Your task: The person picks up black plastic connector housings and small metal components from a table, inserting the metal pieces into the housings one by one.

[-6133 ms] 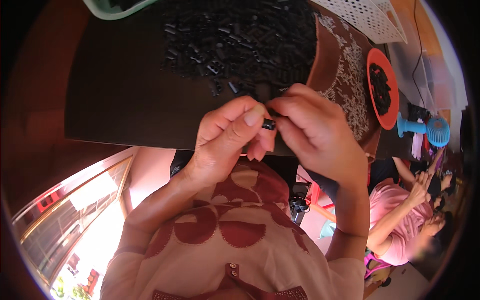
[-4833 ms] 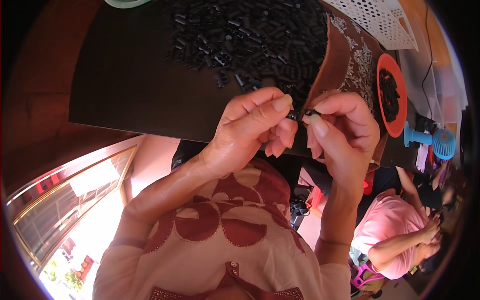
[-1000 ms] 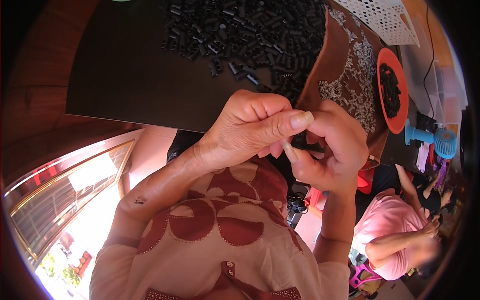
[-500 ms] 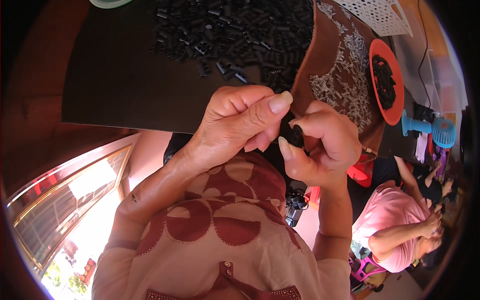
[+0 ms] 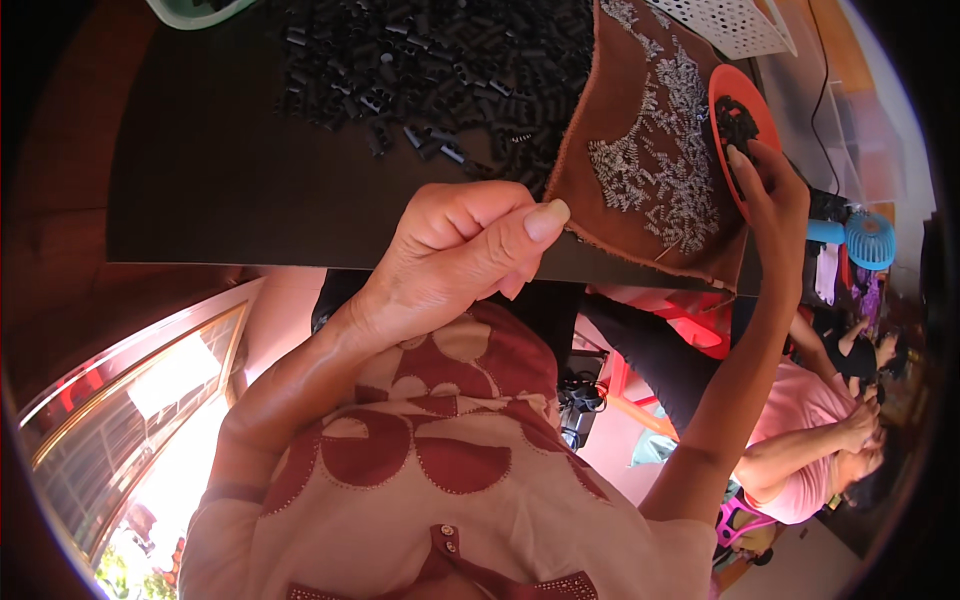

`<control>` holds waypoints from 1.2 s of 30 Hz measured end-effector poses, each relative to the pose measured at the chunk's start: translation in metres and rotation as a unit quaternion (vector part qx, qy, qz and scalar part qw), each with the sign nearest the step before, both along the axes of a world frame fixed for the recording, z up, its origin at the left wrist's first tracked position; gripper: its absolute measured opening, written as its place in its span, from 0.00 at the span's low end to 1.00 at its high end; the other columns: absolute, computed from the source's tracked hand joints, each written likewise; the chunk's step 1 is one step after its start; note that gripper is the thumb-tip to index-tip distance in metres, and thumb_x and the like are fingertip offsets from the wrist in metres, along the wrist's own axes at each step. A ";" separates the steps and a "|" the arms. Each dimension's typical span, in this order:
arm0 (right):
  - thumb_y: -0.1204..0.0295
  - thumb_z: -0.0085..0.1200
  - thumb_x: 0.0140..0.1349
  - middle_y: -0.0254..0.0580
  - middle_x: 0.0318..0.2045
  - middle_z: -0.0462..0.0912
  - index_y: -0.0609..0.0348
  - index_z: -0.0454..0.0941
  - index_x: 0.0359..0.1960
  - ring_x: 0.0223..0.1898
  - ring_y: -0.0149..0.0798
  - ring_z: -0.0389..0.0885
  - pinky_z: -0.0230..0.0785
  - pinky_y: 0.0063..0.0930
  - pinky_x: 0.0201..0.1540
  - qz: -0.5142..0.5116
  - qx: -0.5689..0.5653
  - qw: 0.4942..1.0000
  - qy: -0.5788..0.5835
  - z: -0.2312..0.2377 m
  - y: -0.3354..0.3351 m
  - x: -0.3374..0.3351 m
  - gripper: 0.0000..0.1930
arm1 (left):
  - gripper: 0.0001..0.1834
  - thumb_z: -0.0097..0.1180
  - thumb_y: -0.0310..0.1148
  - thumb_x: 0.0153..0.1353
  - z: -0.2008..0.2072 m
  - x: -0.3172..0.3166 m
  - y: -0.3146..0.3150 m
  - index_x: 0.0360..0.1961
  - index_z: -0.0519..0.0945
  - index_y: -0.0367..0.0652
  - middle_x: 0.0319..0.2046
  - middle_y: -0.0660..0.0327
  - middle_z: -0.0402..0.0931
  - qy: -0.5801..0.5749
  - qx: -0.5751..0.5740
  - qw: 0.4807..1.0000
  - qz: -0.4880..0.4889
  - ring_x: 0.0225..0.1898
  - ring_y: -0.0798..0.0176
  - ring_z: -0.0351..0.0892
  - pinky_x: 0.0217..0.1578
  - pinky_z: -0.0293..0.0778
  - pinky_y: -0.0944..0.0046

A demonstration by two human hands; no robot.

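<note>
My left hand point(image 5: 470, 240) is held above the near edge of the dark table, thumb pressed on its curled fingers. Whatever lies in that pinch, if anything, is hidden. Off to the right, my right hand point(image 5: 775, 195) reaches over the near rim of an orange-red bowl point(image 5: 722, 88), its fingers stretched and slightly apart beside the small black pieces point(image 5: 738, 122) inside. No piece shows between those fingers. Between the hands, small metal springs point(image 5: 665, 140) are scattered on a brown cloth point(image 5: 575, 195). A heap of short black tubular parts point(image 5: 440, 75) covers the far table.
A white perforated basket point(image 5: 735, 25) stands at the far right, and a pale green bowl point(image 5: 200, 12) at the far left. A blue handheld fan point(image 5: 868, 240) is beyond my right forearm. At the right sits another person in a pink top point(image 5: 800, 420).
My right hand has left the spot beside my left hand and moved right and away to the bowl. The dark piece seen in its pinch no longer shows. My left hand stays closed.
</note>
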State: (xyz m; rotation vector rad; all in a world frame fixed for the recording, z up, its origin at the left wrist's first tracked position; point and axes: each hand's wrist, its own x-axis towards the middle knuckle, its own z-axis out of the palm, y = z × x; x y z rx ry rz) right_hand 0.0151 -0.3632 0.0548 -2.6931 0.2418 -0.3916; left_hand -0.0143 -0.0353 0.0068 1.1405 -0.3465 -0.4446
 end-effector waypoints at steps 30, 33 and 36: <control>0.67 0.54 0.55 0.39 0.31 0.75 0.62 0.76 0.36 0.31 0.33 0.76 0.73 0.29 0.31 0.750 -0.096 0.640 0.137 0.082 0.314 -0.071 0.12 | 0.15 0.47 0.39 0.65 0.008 -0.062 0.036 0.32 0.75 0.35 0.23 0.61 0.73 0.043 -0.066 0.872 -0.484 0.25 0.68 0.71 0.26 0.68 0.67; 0.67 0.53 0.56 0.40 0.32 0.75 0.63 0.76 0.39 0.33 0.34 0.76 0.74 0.29 0.33 0.744 -0.089 0.648 0.136 0.074 0.322 -0.073 0.13 | 0.16 0.47 0.39 0.64 0.006 -0.059 0.031 0.32 0.75 0.34 0.23 0.61 0.74 0.036 -0.063 0.868 -0.492 0.25 0.67 0.72 0.26 0.68 0.66; 0.67 0.54 0.56 0.39 0.31 0.75 0.63 0.76 0.39 0.30 0.33 0.76 0.72 0.29 0.30 0.745 -0.038 0.658 0.103 0.054 0.327 -0.075 0.13 | 0.16 0.47 0.39 0.64 -0.001 -0.060 0.024 0.31 0.76 0.34 0.23 0.60 0.74 0.043 -0.043 0.881 -0.470 0.25 0.66 0.72 0.26 0.68 0.65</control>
